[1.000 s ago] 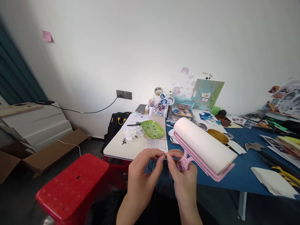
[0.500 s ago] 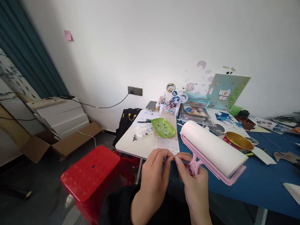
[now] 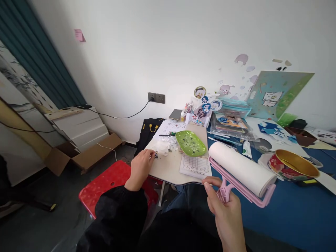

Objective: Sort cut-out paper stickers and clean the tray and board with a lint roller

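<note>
Right hand (image 3: 227,210): closed around the short handle of a pink lint roller (image 3: 241,168). Roller hangs in the air over the near edge of the blue table (image 3: 283,213), tilted, its far-right end lower. Held by the handle, presumably so the white paper surface stays clear of the palm. Thumb and forefinger reach forward past the handle, tips close together; whether anything tiny sits between them, I cannot tell. Lower fingers seem to carry the weight.

Left hand (image 3: 141,166): out at the left edge of the white table (image 3: 168,171), well apart from the roller. Thumb and forefinger drawn narrow, just beside some small dark scraps (image 3: 156,155); such a pinch would suit bits that size. Cannot tell whether it holds one or touches the tabletop.

Crumpled white paper (image 3: 162,148) lies near the scraps, possibly gathered as waste. Green plate (image 3: 191,143) sits farther in, just beyond a printed form (image 3: 195,166), within easy reach of either hand. Glue tube (image 3: 247,149) lies behind the roller. Round tin (image 3: 278,165) stands upright on the blue table, open side up, perhaps as a catch-all. Red stool (image 3: 105,185) below the left arm.
</note>
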